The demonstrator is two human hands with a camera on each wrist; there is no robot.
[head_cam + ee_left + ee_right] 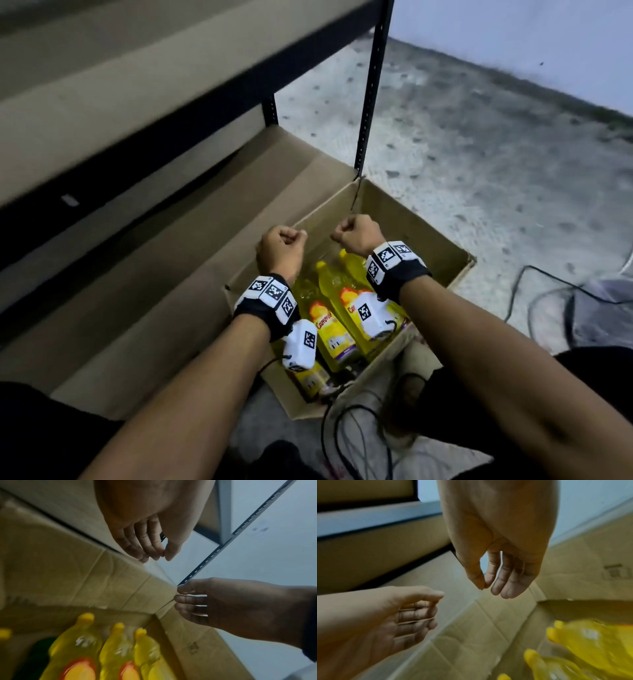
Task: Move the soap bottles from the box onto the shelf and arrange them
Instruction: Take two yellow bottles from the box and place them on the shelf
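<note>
Several yellow soap bottles point(334, 294) point(77, 647) point(590, 639) lie side by side in an open cardboard box point(411, 226) on the floor. My left hand point(282, 240) point(154, 547) point(412, 612) hovers over the box's far left edge, fingers loosely curled, thumb near the fingertips, nothing held. My right hand point(356, 231) point(498, 577) point(197, 601) hangs beside it over the far corner in the same loose curl, also with nothing in it. The brown shelf point(102, 102) runs along the left behind the box. No bottle shows on it.
A black slotted shelf post point(371, 85) stands just behind the box's far corner. The box's long flap point(171, 274) lies folded out under the shelf. Black cables point(565, 294) trail over the speckled floor at the right and near my knees point(349, 431).
</note>
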